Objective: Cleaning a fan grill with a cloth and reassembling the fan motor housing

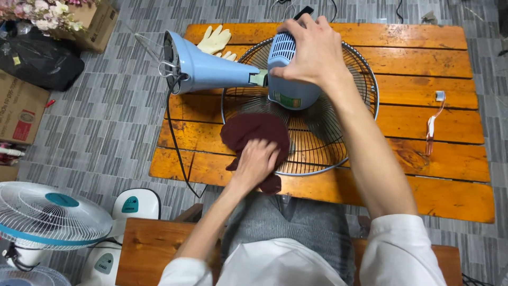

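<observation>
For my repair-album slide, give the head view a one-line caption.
Left hand presses a maroon cloth on a fan grille; right hand grips the blue motor housing.

We see a pale blue fan motor housing (288, 74) with a small green and orange label, joined to a pale blue cone-shaped stand (209, 69). The wire grille (338, 143) is dark grey metal. The cloth (254, 132) is deep maroon. The low table (423, 79) shows orange-brown varnished planks with darker stains. The gloves (214, 39) are cream yellow. We note a floor (100, 132) patterned in grey striped blocks, a white fan (47, 217) with teal trim, and white sleeves (402, 249) above grey trousers.
</observation>
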